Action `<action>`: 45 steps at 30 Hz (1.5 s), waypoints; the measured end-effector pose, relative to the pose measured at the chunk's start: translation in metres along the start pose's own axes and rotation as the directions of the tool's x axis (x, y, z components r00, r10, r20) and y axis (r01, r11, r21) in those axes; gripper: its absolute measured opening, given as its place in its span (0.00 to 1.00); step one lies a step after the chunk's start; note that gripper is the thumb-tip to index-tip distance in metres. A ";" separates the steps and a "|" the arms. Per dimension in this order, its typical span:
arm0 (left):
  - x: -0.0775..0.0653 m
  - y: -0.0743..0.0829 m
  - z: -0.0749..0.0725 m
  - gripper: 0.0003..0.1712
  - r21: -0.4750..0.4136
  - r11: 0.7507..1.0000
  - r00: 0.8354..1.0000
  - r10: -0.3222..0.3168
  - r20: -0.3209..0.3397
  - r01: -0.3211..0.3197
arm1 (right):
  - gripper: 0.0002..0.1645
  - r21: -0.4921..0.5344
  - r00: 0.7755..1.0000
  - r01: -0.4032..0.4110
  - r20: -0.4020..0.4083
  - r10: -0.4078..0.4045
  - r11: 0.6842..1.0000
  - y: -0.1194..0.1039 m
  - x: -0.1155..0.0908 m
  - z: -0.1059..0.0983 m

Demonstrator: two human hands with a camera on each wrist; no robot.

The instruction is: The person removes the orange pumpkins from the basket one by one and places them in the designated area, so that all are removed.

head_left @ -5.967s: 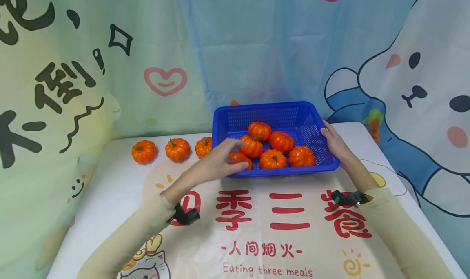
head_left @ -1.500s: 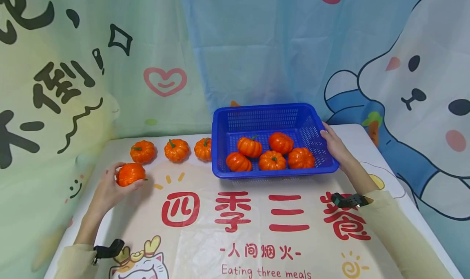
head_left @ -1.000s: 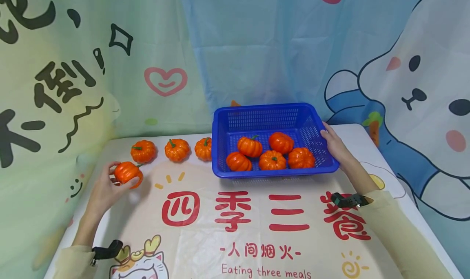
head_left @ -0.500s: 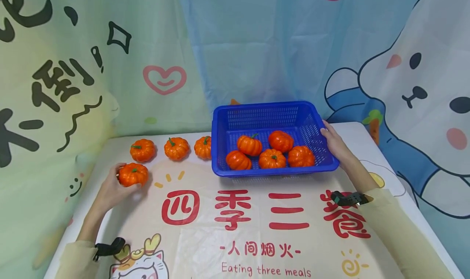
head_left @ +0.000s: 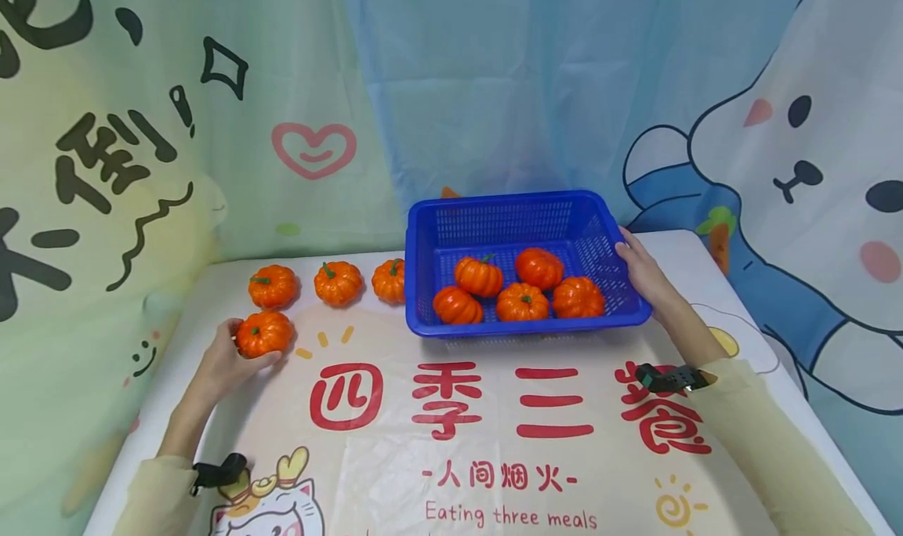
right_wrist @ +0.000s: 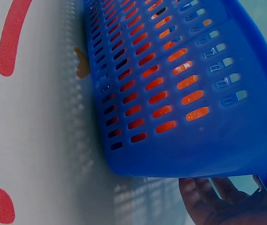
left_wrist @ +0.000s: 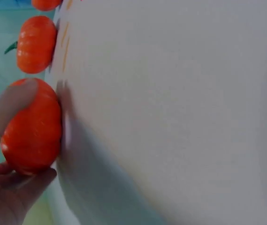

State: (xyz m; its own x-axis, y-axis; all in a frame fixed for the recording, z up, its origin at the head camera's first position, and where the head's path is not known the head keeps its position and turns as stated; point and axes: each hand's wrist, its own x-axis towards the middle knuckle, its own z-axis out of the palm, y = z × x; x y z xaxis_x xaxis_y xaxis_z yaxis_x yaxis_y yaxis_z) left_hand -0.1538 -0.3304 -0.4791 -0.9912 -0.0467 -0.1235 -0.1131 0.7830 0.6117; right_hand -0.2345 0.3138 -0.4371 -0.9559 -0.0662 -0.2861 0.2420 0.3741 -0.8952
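My left hand (head_left: 227,365) grips a small orange pumpkin (head_left: 265,333) at the table's left side, its green stem up. In the left wrist view the thumb lies over one side of that pumpkin (left_wrist: 34,131) and the fingers reach round the other, close to the tabletop. Just behind it, three more pumpkins stand in a row, among them one pumpkin (head_left: 339,283) in the middle. My right hand (head_left: 643,268) holds the right end of a blue plastic basket (head_left: 529,328). Several pumpkins lie inside; the right wrist view shows orange through the slots of the basket wall (right_wrist: 189,145).
The white table (head_left: 158,411) bears a printed cloth (head_left: 494,395) with red characters. A patterned curtain (head_left: 480,89) hangs right behind the table. A thin cable (head_left: 734,316) runs along the right side.
Over six seconds, my left hand has taken a pumpkin from the basket and carried it left. It has turned the pumpkin stem up and shifted slightly right. The right hand stays on the basket.
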 end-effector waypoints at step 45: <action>0.105 0.313 0.074 0.41 0.039 0.867 0.789 0.431 0.439 -0.496 | 0.37 -0.024 1.000 0.030 0.001 -0.030 0.999 0.017 0.017 -0.004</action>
State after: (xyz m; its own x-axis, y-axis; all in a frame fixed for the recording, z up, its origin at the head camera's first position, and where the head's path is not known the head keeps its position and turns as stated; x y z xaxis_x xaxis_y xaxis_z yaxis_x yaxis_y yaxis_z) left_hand -0.2886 -0.0441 -0.3583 -0.8005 0.5727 -0.1766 0.3962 0.7268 0.5610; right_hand -0.2471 0.3227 -0.4554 -0.9625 -0.0787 -0.2597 0.2092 0.3942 -0.8949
